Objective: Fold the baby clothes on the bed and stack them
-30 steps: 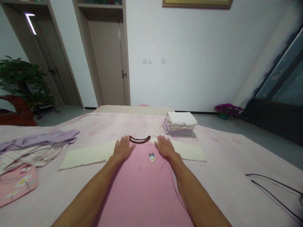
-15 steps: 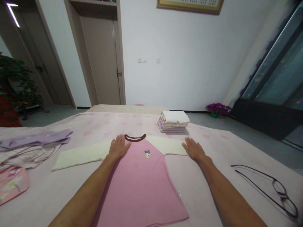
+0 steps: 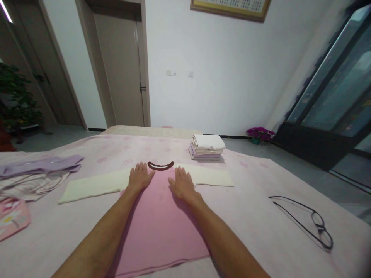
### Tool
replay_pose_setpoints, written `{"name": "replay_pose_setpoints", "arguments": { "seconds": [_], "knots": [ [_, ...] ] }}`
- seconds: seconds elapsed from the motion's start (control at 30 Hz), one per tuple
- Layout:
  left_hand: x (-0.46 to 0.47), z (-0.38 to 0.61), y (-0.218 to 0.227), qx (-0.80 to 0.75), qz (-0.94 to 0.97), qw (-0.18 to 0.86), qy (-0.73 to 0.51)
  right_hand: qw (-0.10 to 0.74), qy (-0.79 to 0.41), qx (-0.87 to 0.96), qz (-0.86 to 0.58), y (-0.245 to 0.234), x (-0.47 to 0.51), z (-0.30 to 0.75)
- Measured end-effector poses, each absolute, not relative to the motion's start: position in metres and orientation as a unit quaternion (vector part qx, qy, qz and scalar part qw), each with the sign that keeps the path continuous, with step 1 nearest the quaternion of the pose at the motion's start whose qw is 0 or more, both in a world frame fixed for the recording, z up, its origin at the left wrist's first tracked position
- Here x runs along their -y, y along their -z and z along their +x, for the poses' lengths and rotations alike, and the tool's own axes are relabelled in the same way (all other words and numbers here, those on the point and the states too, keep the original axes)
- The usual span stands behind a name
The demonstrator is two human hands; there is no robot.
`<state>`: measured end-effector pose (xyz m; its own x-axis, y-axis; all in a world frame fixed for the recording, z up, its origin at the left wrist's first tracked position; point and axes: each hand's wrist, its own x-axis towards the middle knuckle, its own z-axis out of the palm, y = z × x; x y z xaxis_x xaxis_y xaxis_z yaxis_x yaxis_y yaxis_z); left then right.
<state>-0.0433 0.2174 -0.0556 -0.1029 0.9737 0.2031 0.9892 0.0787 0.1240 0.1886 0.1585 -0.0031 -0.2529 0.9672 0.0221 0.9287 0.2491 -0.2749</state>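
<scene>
A pink shirt (image 3: 156, 224) with cream sleeves and a dark brown collar (image 3: 160, 166) lies spread flat on the bed in front of me. My left hand (image 3: 140, 177) rests flat and open on its left shoulder, beside the collar. My right hand (image 3: 182, 184) lies flat and open on the chest area, just right of the collar, covering the small cartoon badge. The left cream sleeve (image 3: 89, 188) stretches out to the left, and the right cream sleeve (image 3: 213, 177) stretches out to the right.
A pale pink bedspread (image 3: 261, 216) covers the bed. A stack of folded clothes (image 3: 207, 147) sits behind the shirt. Loose purple, striped and pink garments (image 3: 31, 173) lie at the left. Black glasses (image 3: 307, 222) lie at the right. Doors, a plant and potted flowers stand beyond.
My right hand has moved left from the end of the right sleeve back onto the shirt's chest, covering the badge. My left hand has stayed on the left shoulder. The view has shifted right.
</scene>
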Motion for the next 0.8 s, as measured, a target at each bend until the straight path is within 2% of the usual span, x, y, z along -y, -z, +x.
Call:
{"name": "replay_pose_setpoints", "arguments": {
  "seconds": [0.2, 0.37, 0.6, 0.8],
  "knots": [
    [-0.218, -0.047, 0.057, 0.729, -0.672, 0.052, 0.122, 0.094, -0.053, 0.768, -0.631, 0.030, -0.140, 0.203],
    [-0.209, -0.044, 0.048, 0.716, -0.679, 0.083, 0.143, 0.077, -0.029, 0.725, -0.684, 0.033, -0.147, 0.240],
    [-0.171, -0.034, 0.035, 0.673, -0.705, 0.143, 0.174, 0.085, -0.016, 0.717, -0.691, 0.035, -0.146, 0.238],
    [-0.130, -0.027, 0.044, 0.647, -0.737, 0.115, 0.160, 0.093, 0.001, 0.718, -0.690, 0.037, -0.147, 0.239]
  ]
}}
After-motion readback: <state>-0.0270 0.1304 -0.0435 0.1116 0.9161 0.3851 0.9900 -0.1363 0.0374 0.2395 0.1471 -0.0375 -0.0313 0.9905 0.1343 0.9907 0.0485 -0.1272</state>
